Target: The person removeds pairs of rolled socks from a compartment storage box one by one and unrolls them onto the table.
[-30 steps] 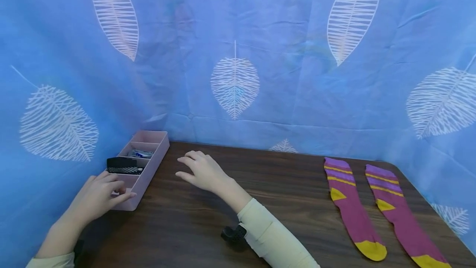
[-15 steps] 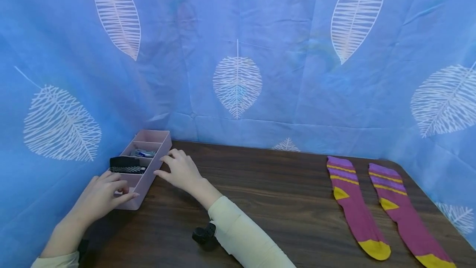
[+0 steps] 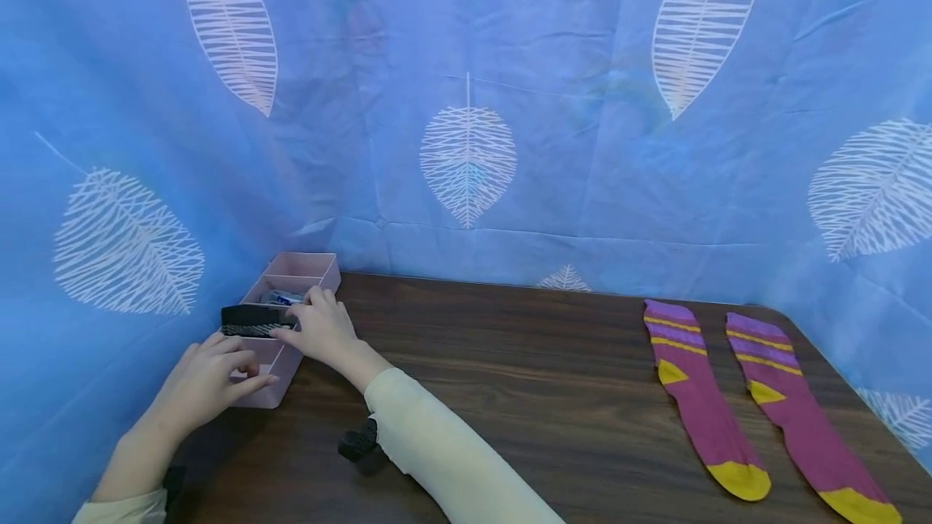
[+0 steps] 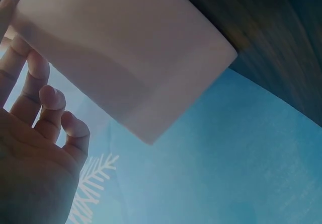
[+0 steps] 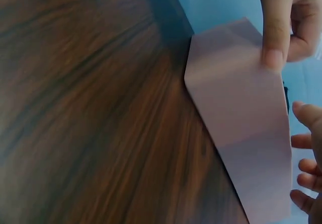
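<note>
My left hand [image 3: 207, 378] lies over the near end of a long pink compartment box [image 3: 284, 382], its fingers loosely bent. In the right wrist view its thumb [image 5: 274, 58] tip is at the box's rim. My right hand [image 3: 320, 326] hangs over the box's right wall with fingers apart. Its thumb and index are by the right end of a black flat item [image 3: 251, 318], which stands up in a compartment with a black-and-white patterned strip along it. Whether they touch it I cannot tell. The right hand's fingers [image 5: 307, 116] also show at the right wrist view's edge.
Behind the black item, a small clear packet with blue marks [image 3: 280, 297] lies in another compartment. Two maroon, purple and yellow socks [image 3: 709, 411] [image 3: 808, 419] lie flat on the right of the dark wooden table [image 3: 510, 362]. A blue leaf-patterned cloth [image 3: 349, 103] surrounds the table.
My right hand has moved left from above the table to over the box and the black item. The left hand has stayed at the box's near end. The view has shifted slightly.
</note>
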The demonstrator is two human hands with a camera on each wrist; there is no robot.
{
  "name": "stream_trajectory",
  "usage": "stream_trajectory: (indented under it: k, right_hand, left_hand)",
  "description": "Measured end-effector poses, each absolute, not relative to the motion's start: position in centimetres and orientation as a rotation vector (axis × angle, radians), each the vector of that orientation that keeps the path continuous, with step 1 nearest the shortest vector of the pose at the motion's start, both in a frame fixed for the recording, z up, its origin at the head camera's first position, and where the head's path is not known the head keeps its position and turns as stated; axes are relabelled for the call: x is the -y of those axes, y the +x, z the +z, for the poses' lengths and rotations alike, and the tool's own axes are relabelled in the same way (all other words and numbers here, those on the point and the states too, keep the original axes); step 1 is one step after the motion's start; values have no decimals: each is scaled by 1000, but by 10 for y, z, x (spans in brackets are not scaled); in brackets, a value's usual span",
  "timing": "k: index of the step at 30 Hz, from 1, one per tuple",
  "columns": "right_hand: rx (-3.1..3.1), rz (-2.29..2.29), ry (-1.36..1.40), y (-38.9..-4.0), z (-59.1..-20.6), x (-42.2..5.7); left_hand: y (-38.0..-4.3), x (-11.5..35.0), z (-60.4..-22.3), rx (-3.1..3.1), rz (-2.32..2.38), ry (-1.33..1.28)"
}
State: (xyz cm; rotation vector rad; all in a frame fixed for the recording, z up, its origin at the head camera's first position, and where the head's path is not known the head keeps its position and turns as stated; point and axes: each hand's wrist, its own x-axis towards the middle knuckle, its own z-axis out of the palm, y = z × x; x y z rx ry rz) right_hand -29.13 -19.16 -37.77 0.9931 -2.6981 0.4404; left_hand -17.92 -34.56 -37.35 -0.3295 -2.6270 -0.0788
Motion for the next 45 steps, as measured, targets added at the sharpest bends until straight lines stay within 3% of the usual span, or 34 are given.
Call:
stream_trajectory:
  k: [19,45]
  right_hand:
    - [2931,322,680,-295,-382,237]
    - [3096,116,709,-305,-362,248]
  left_hand:
    - [-183,342,-379,2574,-83,-393]
    - [-178,343,-372,2617,-97,-350]
